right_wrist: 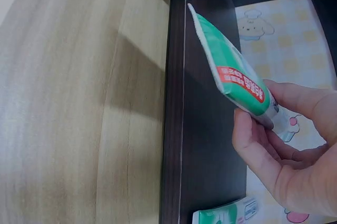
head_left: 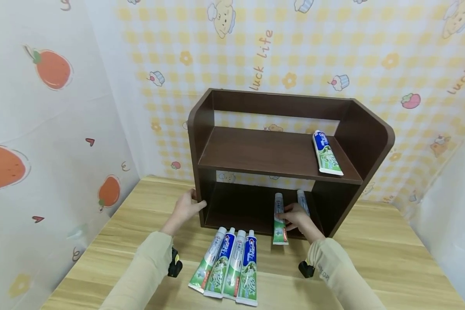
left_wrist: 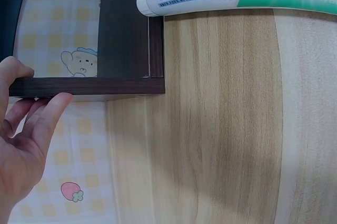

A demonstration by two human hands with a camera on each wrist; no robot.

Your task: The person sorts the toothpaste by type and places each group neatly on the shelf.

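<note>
My right hand [head_left: 296,216] pinches a green-and-white toothpaste tube [head_left: 280,224] between thumb and fingers, over the lower shelf [head_left: 240,206] of a dark brown rack. In the right wrist view that tube [right_wrist: 237,71] is tilted, its flat crimped end toward the table. My left hand [head_left: 185,209] grips the edge of the rack's left side panel [left_wrist: 89,85], thumb on one face and fingers on the other. Another toothpaste tube [head_left: 303,201] lies on the lower shelf to the right, partly hidden by my right hand.
A blue-and-green toothpaste tube [head_left: 327,155] lies on the upper shelf [head_left: 255,148] at the right. Several tubes [head_left: 232,267] lie side by side on the wooden table [head_left: 279,288] before the rack, caps toward it. A patterned cloth [head_left: 286,56] hangs behind.
</note>
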